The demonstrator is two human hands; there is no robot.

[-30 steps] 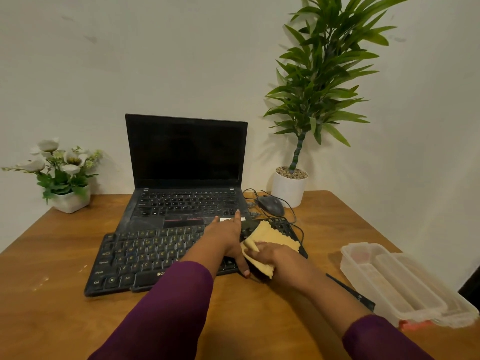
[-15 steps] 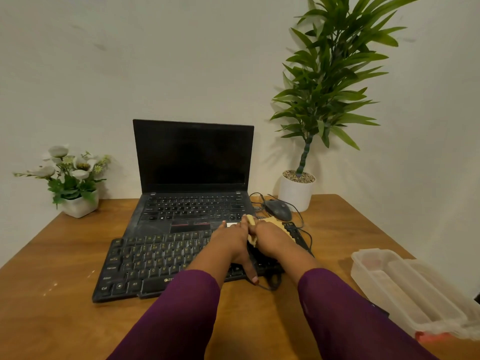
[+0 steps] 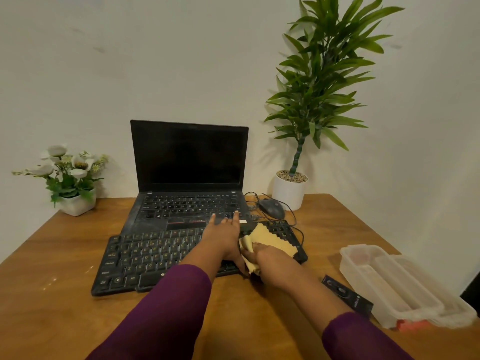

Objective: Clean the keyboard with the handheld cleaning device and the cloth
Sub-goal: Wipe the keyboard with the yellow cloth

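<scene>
— Which way does the keyboard run?
— Your black keyboard with yellow-lettered keys lies flat on the brown wooden tabletop. Its long axis goes left to right, with the left end a little nearer to you. Its far edge meets the front of the open black laptop.
— And my hands?
— Your left hand rests on the keys right of centre. Its fingers are straight, slightly spread, and point far toward the laptop. Your right hand, just beside it, curls round the near edge of the yellow zigzag-edged cloth, which is spread over the keyboard's right end.
— Anything to the right?
— A slim black oblong device lies on the tabletop beside the clear plastic box.
</scene>
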